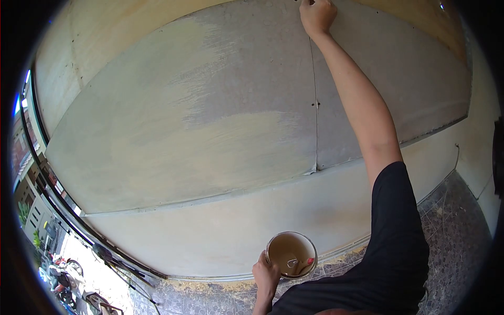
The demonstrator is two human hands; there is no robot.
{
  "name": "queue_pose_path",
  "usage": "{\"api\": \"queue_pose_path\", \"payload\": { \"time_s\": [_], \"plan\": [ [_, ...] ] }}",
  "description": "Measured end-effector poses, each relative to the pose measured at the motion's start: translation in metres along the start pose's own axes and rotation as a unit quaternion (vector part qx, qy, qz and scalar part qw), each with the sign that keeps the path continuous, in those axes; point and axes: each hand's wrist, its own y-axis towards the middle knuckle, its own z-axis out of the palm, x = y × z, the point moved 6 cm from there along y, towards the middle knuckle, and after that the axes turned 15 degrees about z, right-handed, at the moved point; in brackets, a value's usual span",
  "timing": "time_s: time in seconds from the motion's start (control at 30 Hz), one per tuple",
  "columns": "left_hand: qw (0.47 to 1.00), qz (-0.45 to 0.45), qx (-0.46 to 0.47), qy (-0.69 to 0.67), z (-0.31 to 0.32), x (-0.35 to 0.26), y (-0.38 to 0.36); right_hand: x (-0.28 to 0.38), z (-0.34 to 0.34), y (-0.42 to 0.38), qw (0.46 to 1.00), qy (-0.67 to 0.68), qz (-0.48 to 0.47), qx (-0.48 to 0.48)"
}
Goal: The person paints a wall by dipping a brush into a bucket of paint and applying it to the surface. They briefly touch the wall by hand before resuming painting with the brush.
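Note:
My left hand [266,274] grips the left rim of a round bucket [292,236] low in the view. Inside the bucket lies some light liquid, with a red-tipped thing [310,261] near its right wall. My right hand [318,17] is raised at the top edge against a grey panel [262,68], its fingers closed; what it holds, if anything, is hidden. Pale yellowish paint [147,131] covers the panel's left and lower middle, with streaky edges. A thin vertical seam runs down the panel below my right hand.
Below the panel is a cream wall [210,236]. Patterned floor tiles [451,226] show at the lower right. A window frame [68,202] runs down the left, with parked motorcycles [65,278] outside. A dark object [497,157] stands at the right edge.

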Motion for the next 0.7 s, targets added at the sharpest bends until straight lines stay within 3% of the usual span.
{"api": "queue_pose_path", "payload": {
  "time_s": [0.13, 0.2, 0.23, 0.33, 0.47, 0.53, 0.57, 0.63, 0.7],
  "plan": [
    [1.0, -0.01, 0.005, -0.019, 0.001, -0.005, 0.003, 0.009, -0.008, 0.024, 0.996, -0.02, -0.045, 0.077],
    [0.999, -0.022, 0.024, -0.036, -0.002, -0.01, 0.005, 0.012, -0.006, 0.032, 0.977, -0.103, 0.009, 0.188],
    [0.999, -0.023, 0.028, -0.038, 0.003, -0.003, 0.004, 0.017, -0.005, 0.035, 0.98, -0.096, -0.064, 0.16],
    [0.999, -0.012, 0.033, 0.005, 0.019, 0.021, 0.006, 0.017, 0.0, 0.041, 0.976, -0.108, 0.014, 0.188],
    [1.0, 0.001, 0.024, 0.006, 0.02, 0.019, 0.009, 0.019, 0.009, 0.044, 0.96, -0.183, -0.005, 0.211],
    [1.0, 0.0, 0.017, -0.001, 0.019, 0.016, 0.01, 0.018, 0.013, 0.045, 0.968, -0.173, -0.122, 0.132],
    [1.0, -0.001, 0.015, -0.004, 0.019, 0.017, 0.009, 0.017, 0.014, 0.048, 0.969, -0.171, -0.124, 0.132],
    [1.0, -0.001, 0.012, -0.008, 0.02, 0.017, 0.008, 0.013, 0.02, 0.054, 0.951, -0.205, -0.037, 0.228],
    [1.0, 0.017, 0.018, -0.002, 0.02, 0.016, 0.008, 0.014, 0.021, 0.057, 0.948, -0.194, -0.007, 0.251]
  ]
}}
